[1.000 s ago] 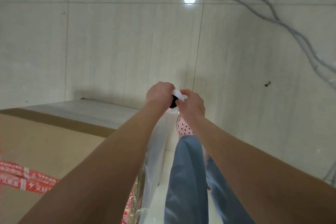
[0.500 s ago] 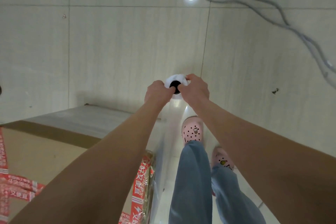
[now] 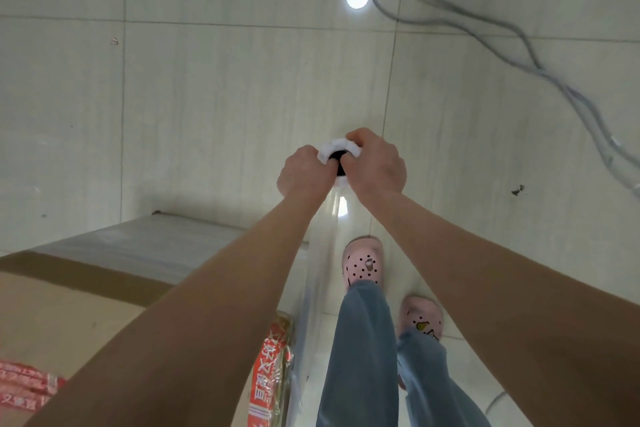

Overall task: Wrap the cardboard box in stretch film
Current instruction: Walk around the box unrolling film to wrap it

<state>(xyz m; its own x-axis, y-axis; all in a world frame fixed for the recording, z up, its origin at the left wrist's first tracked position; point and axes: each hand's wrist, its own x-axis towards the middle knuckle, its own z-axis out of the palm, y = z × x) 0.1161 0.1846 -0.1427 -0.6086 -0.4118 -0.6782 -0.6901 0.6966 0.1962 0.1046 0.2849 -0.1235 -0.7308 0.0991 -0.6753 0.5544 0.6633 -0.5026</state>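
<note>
**Both hands on the film roll beside the box**

Head view: we look down along our bare arms. Our left hand point(image 3: 304, 172) and right hand point(image 3: 375, 163) both curl round the top end of the stretch film roll point(image 3: 334, 145), and its black core shows between them. Clear film point(image 3: 325, 236) runs from the roll down toward the corner of the cardboard box point(image 3: 69, 305). The box stands on the tiled floor point(image 3: 207, 97) to our left and bears red printed tape point(image 3: 268, 381). Our pink clogs point(image 3: 363, 262) stand just right of the box. A grey cable point(image 3: 519, 42) crosses the floor.
</note>
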